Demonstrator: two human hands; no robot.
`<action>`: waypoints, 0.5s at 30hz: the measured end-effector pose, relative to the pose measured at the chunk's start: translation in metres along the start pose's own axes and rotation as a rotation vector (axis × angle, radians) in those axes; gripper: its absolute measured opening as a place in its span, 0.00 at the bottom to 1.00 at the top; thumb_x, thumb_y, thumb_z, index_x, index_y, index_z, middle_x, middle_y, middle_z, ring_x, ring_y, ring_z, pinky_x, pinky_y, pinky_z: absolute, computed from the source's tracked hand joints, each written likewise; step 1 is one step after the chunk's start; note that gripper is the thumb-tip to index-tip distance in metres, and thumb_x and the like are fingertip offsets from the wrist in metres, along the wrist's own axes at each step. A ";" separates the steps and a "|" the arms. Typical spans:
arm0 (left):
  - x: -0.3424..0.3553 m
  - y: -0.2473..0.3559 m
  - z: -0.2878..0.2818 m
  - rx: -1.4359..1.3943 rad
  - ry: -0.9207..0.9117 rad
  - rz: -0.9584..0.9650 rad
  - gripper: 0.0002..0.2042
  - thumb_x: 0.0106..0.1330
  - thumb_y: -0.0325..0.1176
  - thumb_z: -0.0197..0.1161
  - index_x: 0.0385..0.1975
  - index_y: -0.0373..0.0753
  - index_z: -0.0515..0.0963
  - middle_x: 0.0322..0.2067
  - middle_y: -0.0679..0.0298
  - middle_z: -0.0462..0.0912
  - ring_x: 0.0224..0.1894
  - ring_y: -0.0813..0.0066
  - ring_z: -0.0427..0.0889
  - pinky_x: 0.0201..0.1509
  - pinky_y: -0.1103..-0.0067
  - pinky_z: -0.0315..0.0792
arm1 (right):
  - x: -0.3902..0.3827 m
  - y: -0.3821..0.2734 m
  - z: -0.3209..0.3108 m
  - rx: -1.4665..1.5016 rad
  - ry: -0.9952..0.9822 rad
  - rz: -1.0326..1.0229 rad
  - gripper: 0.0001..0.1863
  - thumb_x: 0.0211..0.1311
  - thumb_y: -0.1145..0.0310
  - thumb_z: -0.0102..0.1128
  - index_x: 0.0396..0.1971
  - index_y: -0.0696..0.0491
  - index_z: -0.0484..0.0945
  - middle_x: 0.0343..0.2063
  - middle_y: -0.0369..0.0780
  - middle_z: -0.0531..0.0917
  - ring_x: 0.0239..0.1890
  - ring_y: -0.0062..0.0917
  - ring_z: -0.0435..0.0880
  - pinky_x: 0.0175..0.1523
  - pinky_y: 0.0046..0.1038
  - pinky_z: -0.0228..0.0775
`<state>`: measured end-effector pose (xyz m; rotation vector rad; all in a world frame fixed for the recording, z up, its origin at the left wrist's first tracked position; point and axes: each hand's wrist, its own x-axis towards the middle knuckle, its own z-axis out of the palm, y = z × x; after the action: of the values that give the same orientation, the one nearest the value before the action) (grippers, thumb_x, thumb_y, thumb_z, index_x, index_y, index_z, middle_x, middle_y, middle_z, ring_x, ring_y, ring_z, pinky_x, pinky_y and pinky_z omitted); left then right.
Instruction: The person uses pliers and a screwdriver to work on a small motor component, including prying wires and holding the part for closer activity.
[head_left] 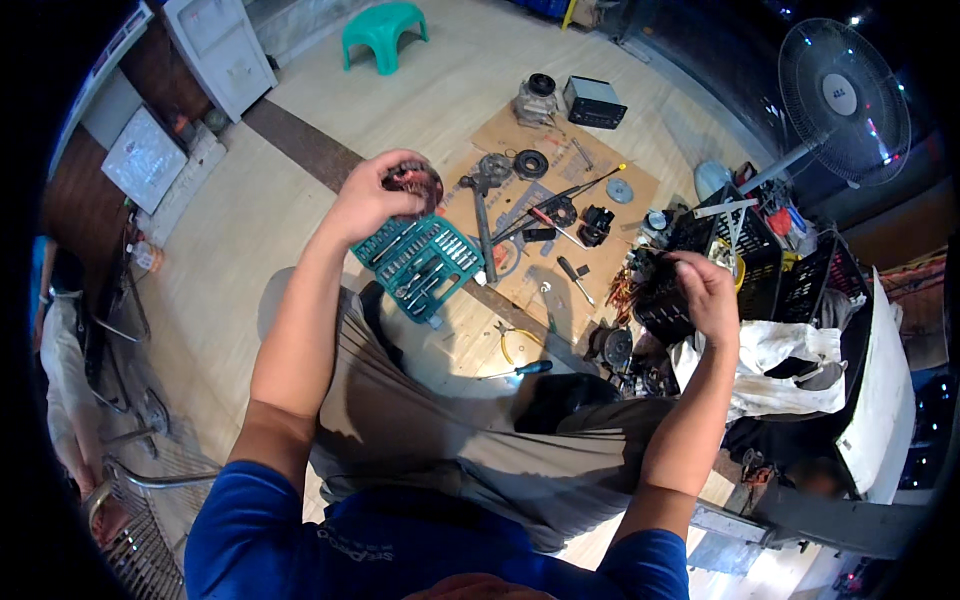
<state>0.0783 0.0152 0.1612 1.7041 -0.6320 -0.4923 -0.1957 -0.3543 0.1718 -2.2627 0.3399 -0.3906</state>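
My left hand is raised over the open green socket set case. Its fingers curl round a ring-shaped part with reddish, copper-like windings. On the right, my right hand is bent at the wrist, fingers pinched together beside a dark part with wires. What those fingers hold, if anything, I cannot make out. Between my hands, a hammer, a screwdriver and several dark motor parts lie on flattened cardboard. Yellow-handled pliers and a blue-handled screwdriver lie closer to me.
Black plastic crates full of parts stand at the right, with a white cloth in front. A standing fan rises behind them. Farther off are a car stereo unit, a compressor-like part and a green stool.
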 end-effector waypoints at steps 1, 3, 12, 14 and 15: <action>-0.001 0.000 -0.002 -0.004 0.001 -0.003 0.25 0.43 0.26 0.67 0.47 0.34 0.75 0.43 0.64 0.81 0.44 0.75 0.79 0.54 0.78 0.71 | 0.000 0.006 -0.008 0.031 0.008 0.114 0.09 0.66 0.70 0.57 0.39 0.59 0.81 0.27 0.33 0.82 0.30 0.15 0.76 0.37 0.21 0.69; -0.002 -0.003 -0.006 -0.104 -0.385 -0.042 0.27 0.42 0.26 0.67 0.48 0.31 0.74 0.41 0.61 0.82 0.43 0.74 0.80 0.52 0.79 0.72 | 0.001 0.016 -0.012 -0.001 0.129 0.089 0.11 0.68 0.68 0.54 0.39 0.59 0.81 0.21 0.29 0.74 0.26 0.12 0.67 0.32 0.19 0.62; 0.000 -0.006 -0.004 -0.192 -0.635 -0.146 0.27 0.37 0.26 0.66 0.45 0.31 0.77 0.48 0.56 0.79 0.56 0.71 0.72 0.62 0.78 0.64 | 0.005 0.039 -0.007 -0.014 0.145 0.050 0.12 0.70 0.67 0.51 0.39 0.58 0.82 0.20 0.26 0.72 0.22 0.10 0.63 0.27 0.16 0.55; 0.006 -0.006 0.006 -0.025 -0.660 -0.121 0.27 0.37 0.26 0.66 0.45 0.32 0.77 0.47 0.57 0.80 0.55 0.72 0.73 0.60 0.79 0.65 | -0.004 0.040 -0.017 0.042 0.262 0.073 0.12 0.71 0.68 0.51 0.38 0.57 0.82 0.18 0.25 0.69 0.19 0.08 0.61 0.24 0.16 0.51; 0.006 -0.007 0.008 0.157 -0.675 -0.104 0.26 0.38 0.27 0.66 0.45 0.32 0.77 0.46 0.58 0.80 0.53 0.73 0.74 0.59 0.79 0.66 | -0.006 0.055 -0.025 0.067 0.266 0.071 0.12 0.71 0.68 0.50 0.37 0.58 0.82 0.17 0.25 0.69 0.19 0.08 0.61 0.24 0.16 0.51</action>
<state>0.0789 0.0059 0.1530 1.7144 -1.0859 -1.1399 -0.2175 -0.4042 0.1449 -2.1294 0.5336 -0.6579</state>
